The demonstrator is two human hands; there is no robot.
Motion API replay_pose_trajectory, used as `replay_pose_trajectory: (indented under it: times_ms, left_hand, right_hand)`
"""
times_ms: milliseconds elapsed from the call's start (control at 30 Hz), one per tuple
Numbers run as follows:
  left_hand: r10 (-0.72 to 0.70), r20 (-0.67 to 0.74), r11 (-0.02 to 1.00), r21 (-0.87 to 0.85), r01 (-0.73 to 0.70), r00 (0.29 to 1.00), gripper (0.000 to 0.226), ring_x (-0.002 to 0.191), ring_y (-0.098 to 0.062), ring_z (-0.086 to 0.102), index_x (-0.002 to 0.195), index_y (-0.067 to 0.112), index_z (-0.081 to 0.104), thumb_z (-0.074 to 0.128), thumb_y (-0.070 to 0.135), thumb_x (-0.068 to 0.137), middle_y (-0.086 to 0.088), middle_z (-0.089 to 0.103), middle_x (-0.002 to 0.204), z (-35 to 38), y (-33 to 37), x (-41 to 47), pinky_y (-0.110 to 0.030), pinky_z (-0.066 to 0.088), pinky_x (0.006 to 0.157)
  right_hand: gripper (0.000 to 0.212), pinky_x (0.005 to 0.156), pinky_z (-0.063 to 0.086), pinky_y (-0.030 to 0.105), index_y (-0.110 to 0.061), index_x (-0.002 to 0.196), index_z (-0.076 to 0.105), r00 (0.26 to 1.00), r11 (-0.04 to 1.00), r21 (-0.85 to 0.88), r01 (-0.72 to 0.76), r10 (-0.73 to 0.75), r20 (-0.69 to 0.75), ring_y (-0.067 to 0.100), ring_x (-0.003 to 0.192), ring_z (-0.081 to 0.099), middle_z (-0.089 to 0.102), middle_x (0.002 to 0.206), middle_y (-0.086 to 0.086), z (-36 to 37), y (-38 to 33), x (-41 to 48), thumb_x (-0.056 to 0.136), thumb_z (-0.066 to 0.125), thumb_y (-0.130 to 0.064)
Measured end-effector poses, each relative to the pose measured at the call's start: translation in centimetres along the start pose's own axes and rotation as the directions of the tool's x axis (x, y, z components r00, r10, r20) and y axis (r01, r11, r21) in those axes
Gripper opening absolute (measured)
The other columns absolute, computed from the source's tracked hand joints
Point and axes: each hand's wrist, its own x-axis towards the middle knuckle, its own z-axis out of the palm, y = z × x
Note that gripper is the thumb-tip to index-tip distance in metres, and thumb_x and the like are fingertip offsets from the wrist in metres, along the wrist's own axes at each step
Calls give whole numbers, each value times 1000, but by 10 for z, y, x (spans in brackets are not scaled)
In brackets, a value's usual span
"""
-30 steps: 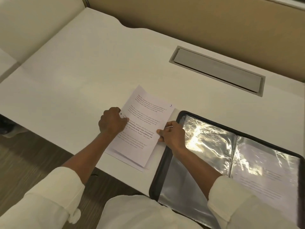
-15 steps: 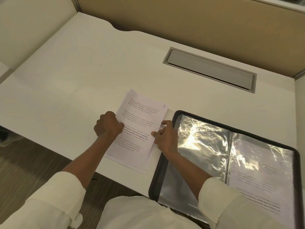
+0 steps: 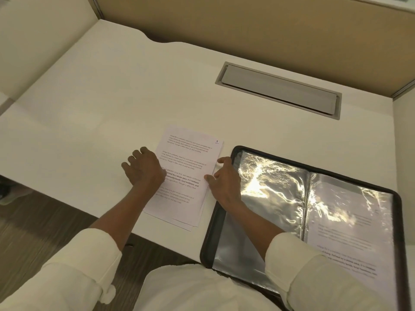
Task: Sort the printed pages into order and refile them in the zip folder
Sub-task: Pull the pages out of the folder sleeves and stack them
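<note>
The folder (image 3: 208,234) lies open at the near right corner of the worktop (image 3: 112,97), overhanging its near edge. Just to its left sits the pages (image 3: 186,153) stack, sheet "1" on top. The left hand (image 3: 143,169) rests on the stack's left edge, fingers loosely bent and gripping nothing. The right hand (image 3: 224,178) has its thumb on the top sheet and forefinger at the right edge; I cannot tell if it pinches. A hatch (image 3: 278,90) is set near the far edge.

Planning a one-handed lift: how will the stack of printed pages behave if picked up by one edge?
Probably floppy: the stack of pages is only a few thin sheets. Likely to fan apart; its near edges sit staggered.
</note>
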Motion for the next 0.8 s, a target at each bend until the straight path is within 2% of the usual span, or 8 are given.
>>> replay_pose_trajectory:
  times_ms: [133, 267, 333, 433, 533, 667, 733, 800]
  left_hand:
    - [115, -85, 988, 115, -105, 990, 55, 115, -31, 59, 121, 9, 52, 78, 39, 84, -11, 59, 120, -2, 17, -21, -46, 41, 101]
    - [285, -86, 958, 52, -281, 955, 53, 120, -32, 57, 126, 9, 57, 70, 47, 92, -13, 61, 127, 2, 57, -62, -48, 39, 107]
    - [397, -80, 917, -4, -399, 914, 49, 118, -31, 57, 125, 10, 60, 66, 48, 95, -12, 62, 125, 5, 84, -89, -48, 41, 106]
    - [569, -106, 811, -87, -578, 815, 44, 113, -27, 59, 123, 14, 63, 62, 49, 97, -7, 64, 120, 11, 125, -132, -45, 45, 103]
    - [725, -136, 655, -169, -737, 675, 38, 115, -24, 58, 121, 18, 65, 62, 48, 98, -3, 65, 122, 18, 164, -172, -42, 43, 104]
    - [851, -116, 484, -205, -851, 512, 41, 116, -25, 56, 122, 16, 65, 65, 49, 97, -3, 63, 122, 32, 205, -219, -41, 42, 104]
    - [884, -127, 416, -224, -881, 450, 45, 115, -26, 56, 120, 14, 65, 69, 51, 94, -3, 63, 121, 39, 221, -238, -41, 44, 102]
    - [901, -120, 378, -251, -891, 416, 55, 125, -26, 53, 125, 13, 62, 71, 55, 91, -4, 60, 130, 43, 235, -253, -40, 42, 107]
  right_hand:
    - [32, 75, 55, 33, -29, 121, 54, 991, 989, -84, 118, -123, -48, 5, 82, 62, 63, 92, -12, -21, 22, -15, 95, 72, -25]
    - [18, 75, 56, 37, -30, 113, 58, 961, 968, -172, 183, -213, -177, 6, 85, 62, 59, 107, -14, -57, 54, -34, 97, 63, -23]
    - [19, 74, 57, 41, -29, 115, 60, 944, 961, -218, 171, -224, -244, 9, 92, 64, 57, 114, -12, -78, 73, -42, 97, 63, -24]
    - [23, 77, 59, 42, -29, 117, 62, 917, 961, -245, 127, -209, -341, 16, 112, 61, 54, 121, -10, -112, 104, -53, 95, 69, -24]
    - [25, 82, 58, 44, -22, 124, 63, 893, 947, -314, 71, -201, -403, 23, 122, 55, 54, 130, -1, -144, 135, -67, 99, 66, -21]
    - [41, 91, 59, 50, -12, 138, 61, 884, 934, -356, -14, -154, -441, 29, 136, 49, 49, 150, 11, -183, 174, -82, 98, 69, -17]
    - [56, 106, 51, 53, -12, 149, 52, 898, 918, -392, -65, -117, -424, 31, 145, 41, 41, 161, 12, -203, 192, -85, 97, 72, -20]
    - [72, 118, 37, 51, -16, 159, 38, 921, 907, -403, -125, -45, -386, 30, 154, 29, 26, 171, 8, -224, 209, -87, 98, 71, -34]
